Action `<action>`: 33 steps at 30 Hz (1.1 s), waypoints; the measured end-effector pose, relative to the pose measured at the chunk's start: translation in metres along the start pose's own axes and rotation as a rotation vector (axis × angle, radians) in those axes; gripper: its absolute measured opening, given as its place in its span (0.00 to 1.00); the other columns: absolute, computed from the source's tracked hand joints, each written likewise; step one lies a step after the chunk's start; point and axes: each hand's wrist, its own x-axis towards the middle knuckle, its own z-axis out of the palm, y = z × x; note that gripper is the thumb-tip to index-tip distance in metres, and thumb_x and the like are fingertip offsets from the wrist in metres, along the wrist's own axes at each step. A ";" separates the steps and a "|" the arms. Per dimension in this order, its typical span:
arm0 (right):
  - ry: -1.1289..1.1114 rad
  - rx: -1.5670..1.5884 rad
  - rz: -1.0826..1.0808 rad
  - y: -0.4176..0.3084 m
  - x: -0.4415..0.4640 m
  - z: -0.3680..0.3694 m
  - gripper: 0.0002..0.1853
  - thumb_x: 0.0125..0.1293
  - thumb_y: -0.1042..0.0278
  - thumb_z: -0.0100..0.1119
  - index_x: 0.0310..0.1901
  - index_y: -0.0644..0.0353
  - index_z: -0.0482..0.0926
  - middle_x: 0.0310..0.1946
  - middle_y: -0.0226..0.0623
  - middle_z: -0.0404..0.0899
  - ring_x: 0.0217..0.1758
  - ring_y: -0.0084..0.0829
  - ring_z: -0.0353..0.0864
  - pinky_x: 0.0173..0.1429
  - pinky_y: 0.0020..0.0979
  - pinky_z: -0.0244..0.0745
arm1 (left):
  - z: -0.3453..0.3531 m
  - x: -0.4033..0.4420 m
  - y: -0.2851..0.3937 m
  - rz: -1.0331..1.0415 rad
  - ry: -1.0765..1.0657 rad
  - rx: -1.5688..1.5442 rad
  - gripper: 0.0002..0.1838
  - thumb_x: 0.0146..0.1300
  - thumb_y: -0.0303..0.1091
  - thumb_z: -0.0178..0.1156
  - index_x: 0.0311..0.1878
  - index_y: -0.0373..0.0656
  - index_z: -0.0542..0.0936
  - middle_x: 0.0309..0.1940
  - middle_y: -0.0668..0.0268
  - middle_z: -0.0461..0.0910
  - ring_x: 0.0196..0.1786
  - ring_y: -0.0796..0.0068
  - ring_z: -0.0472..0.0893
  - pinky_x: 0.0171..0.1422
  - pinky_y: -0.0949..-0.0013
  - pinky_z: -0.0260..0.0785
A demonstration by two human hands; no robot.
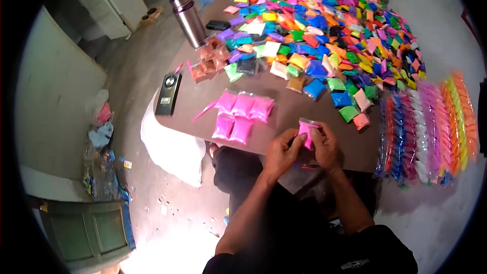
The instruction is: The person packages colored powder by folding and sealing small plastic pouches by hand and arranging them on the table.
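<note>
Between both hands, just over the table's near edge, is a small clear packet of pink clay-like material (306,131). My left hand (282,153) pinches its left side, and a small dark item shows by the thumb, too little to name. My right hand (325,144) grips the packet's right side with closed fingers. To the left of the hands lie several matching pink packets (242,111) in two rows. A thin pink strip (204,111) rests against them on the left.
A large heap of colourful packets (314,35) covers the table's far side. Long filled plastic strips (423,132) hang at the right edge. A steel flask (188,19), brown packets (209,60) and a black device (168,95) stand or lie at the left. A white bag (170,142) hangs below.
</note>
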 end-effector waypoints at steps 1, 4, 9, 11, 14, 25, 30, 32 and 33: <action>0.034 -0.030 -0.011 -0.001 0.001 -0.005 0.13 0.80 0.64 0.59 0.60 0.58 0.79 0.45 0.29 0.83 0.44 0.16 0.80 0.47 0.21 0.75 | 0.004 0.001 0.003 -0.012 -0.018 -0.053 0.13 0.75 0.40 0.67 0.51 0.40 0.86 0.32 0.66 0.86 0.35 0.80 0.80 0.41 0.70 0.74; 0.081 -0.100 0.031 -0.002 -0.002 0.002 0.12 0.81 0.63 0.58 0.59 0.59 0.79 0.43 0.27 0.83 0.43 0.15 0.79 0.46 0.20 0.74 | -0.001 -0.002 -0.004 -0.060 -0.059 -0.156 0.13 0.76 0.39 0.66 0.52 0.38 0.86 0.35 0.68 0.85 0.38 0.83 0.81 0.42 0.73 0.74; 0.039 0.081 -0.045 0.014 0.000 -0.001 0.13 0.81 0.65 0.59 0.59 0.61 0.79 0.47 0.29 0.82 0.49 0.18 0.77 0.54 0.24 0.74 | -0.004 0.001 0.001 0.020 -0.055 -0.144 0.15 0.78 0.39 0.64 0.54 0.36 0.85 0.37 0.69 0.85 0.40 0.86 0.81 0.43 0.76 0.74; 0.004 0.051 -0.012 0.013 -0.001 -0.002 0.14 0.81 0.65 0.59 0.60 0.63 0.78 0.50 0.31 0.81 0.52 0.20 0.77 0.57 0.26 0.73 | -0.007 0.001 0.003 -0.005 -0.034 -0.118 0.14 0.77 0.39 0.65 0.52 0.36 0.86 0.35 0.70 0.85 0.39 0.86 0.80 0.42 0.76 0.74; -0.001 0.035 -0.049 0.015 0.000 -0.003 0.15 0.81 0.66 0.58 0.61 0.64 0.78 0.50 0.32 0.81 0.52 0.21 0.77 0.58 0.26 0.74 | -0.008 0.002 -0.004 -0.017 -0.029 -0.081 0.12 0.77 0.37 0.65 0.51 0.36 0.86 0.34 0.70 0.85 0.39 0.86 0.80 0.42 0.76 0.74; -0.060 -0.118 -0.104 0.008 0.000 -0.004 0.12 0.79 0.66 0.58 0.56 0.66 0.80 0.47 0.31 0.82 0.50 0.21 0.78 0.57 0.26 0.75 | -0.007 0.006 0.000 -0.040 -0.046 -0.381 0.08 0.76 0.32 0.65 0.48 0.37 0.85 0.32 0.73 0.81 0.36 0.86 0.76 0.39 0.75 0.69; -0.020 -0.093 -0.006 0.000 0.001 0.006 0.11 0.78 0.67 0.61 0.54 0.64 0.81 0.45 0.29 0.82 0.48 0.19 0.78 0.53 0.25 0.75 | -0.005 0.005 -0.014 0.019 0.007 -0.373 0.06 0.76 0.30 0.65 0.47 0.37 0.85 0.32 0.75 0.80 0.36 0.88 0.74 0.38 0.77 0.68; -0.001 -0.134 -0.006 0.002 -0.001 0.000 0.11 0.77 0.66 0.62 0.53 0.63 0.81 0.44 0.29 0.82 0.46 0.18 0.78 0.51 0.24 0.75 | -0.002 0.005 -0.015 0.004 -0.006 -0.365 0.06 0.76 0.30 0.65 0.47 0.37 0.85 0.32 0.75 0.80 0.36 0.88 0.74 0.38 0.76 0.69; -0.005 -0.129 -0.018 0.003 -0.002 0.000 0.10 0.78 0.66 0.62 0.52 0.63 0.82 0.42 0.27 0.82 0.44 0.17 0.77 0.49 0.23 0.74 | -0.003 0.004 -0.013 0.000 -0.010 -0.353 0.06 0.75 0.30 0.65 0.47 0.37 0.85 0.33 0.75 0.81 0.36 0.88 0.75 0.39 0.76 0.69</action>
